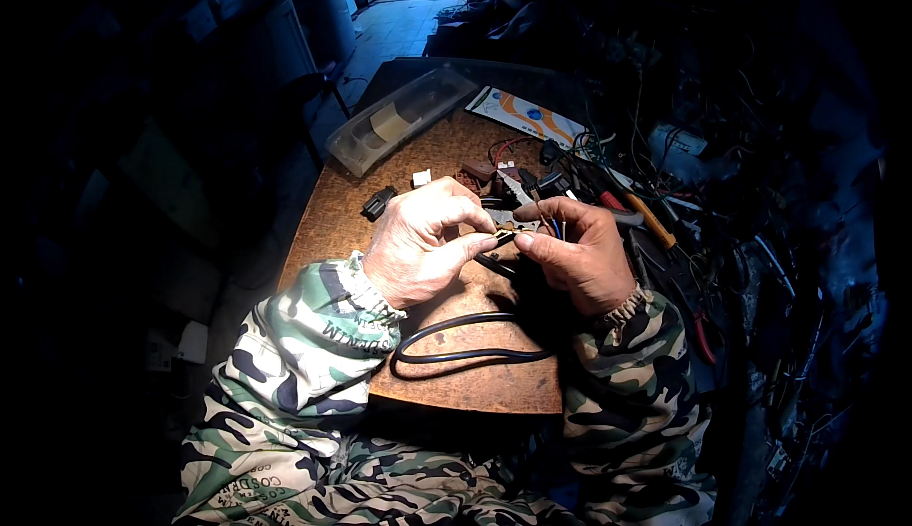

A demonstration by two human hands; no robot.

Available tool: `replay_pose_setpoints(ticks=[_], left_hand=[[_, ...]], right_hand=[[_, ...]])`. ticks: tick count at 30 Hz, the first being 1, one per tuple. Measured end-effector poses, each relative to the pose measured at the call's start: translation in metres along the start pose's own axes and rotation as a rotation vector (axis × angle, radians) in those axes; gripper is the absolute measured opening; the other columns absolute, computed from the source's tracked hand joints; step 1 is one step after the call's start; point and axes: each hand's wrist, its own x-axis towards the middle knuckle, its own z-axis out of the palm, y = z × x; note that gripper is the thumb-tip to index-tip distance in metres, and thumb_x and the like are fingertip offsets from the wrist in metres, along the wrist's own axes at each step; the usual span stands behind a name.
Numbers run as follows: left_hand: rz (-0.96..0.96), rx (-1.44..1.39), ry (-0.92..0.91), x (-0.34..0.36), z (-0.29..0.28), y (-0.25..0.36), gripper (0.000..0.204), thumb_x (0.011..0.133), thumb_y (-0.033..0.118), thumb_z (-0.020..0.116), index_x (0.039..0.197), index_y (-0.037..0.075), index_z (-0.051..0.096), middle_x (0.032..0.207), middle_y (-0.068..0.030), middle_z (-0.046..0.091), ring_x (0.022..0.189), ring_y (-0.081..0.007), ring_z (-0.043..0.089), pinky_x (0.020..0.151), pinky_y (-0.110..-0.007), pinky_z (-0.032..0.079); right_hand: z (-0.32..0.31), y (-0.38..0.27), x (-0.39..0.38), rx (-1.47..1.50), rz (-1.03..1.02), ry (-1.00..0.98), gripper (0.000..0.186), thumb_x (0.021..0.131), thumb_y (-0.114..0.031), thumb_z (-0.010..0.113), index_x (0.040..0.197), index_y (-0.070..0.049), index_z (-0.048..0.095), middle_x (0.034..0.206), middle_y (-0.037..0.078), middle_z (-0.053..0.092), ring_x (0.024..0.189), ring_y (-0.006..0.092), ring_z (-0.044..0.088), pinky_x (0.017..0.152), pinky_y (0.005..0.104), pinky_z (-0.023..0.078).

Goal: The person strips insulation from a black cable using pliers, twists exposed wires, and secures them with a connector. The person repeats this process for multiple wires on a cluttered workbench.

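Brass terminal [504, 232] pinched between both hands [499, 241] (orange-white card [525, 114] beyond).

brown worktable [437, 388], black cable [456, 336], clear tray [399, 119]

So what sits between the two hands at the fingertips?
In the head view, a small brass-coloured wire end is pinched between the left hand and right hand; the black cable loops below on the table.
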Motion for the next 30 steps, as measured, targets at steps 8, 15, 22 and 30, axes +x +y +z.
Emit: replay_pose_setpoints(ticks=[8,15,22,30], left_hand=[[0.080,0.158,0.066,0.000,0.000,-0.002,0.012,0.078,0.002,0.081,0.087,0.002,0.074,0.077,-0.0072,0.066,0.065,-0.0153,0.062,0.057,-0.029,0.047],[0.097,0.226,0.091,0.001,0.001,-0.002,0.011,0.078,0.002,0.080,0.087,0.002,0.074,0.075,-0.0086,0.065,0.064,-0.0194,0.063,0.057,-0.031,0.048],[0.171,0.265,0.057,0.000,0.002,-0.005,0.013,0.079,0.005,0.081,0.091,0.004,0.076,0.076,-0.0085,0.067,0.067,-0.0200,0.066,0.058,-0.031,0.050],[0.209,0.241,0.045,0.000,0.002,-0.009,0.014,0.079,0.005,0.082,0.093,0.004,0.077,0.078,-0.0083,0.069,0.069,-0.0184,0.068,0.058,-0.030,0.052]], right_hand=[[0.001,0.009,0.004,-0.139,-0.162,0.016,0.013,0.090,-0.006,0.074,0.098,0.004,0.071,0.082,0.005,0.070,0.070,0.0066,0.064,0.061,0.0188,0.050],[0.003,0.012,0.004,-0.124,-0.182,0.024,0.011,0.089,-0.002,0.073,0.098,0.003,0.070,0.085,0.006,0.071,0.072,0.0074,0.065,0.062,0.0197,0.052],[0.002,0.012,0.005,-0.159,-0.175,0.033,0.011,0.089,-0.002,0.073,0.098,0.003,0.070,0.084,0.005,0.070,0.072,0.0071,0.065,0.062,0.0194,0.052],[0.012,0.012,0.006,-0.326,-0.392,0.019,0.015,0.090,-0.004,0.074,0.103,0.003,0.071,0.088,0.007,0.072,0.073,0.0088,0.066,0.065,0.0206,0.054]])
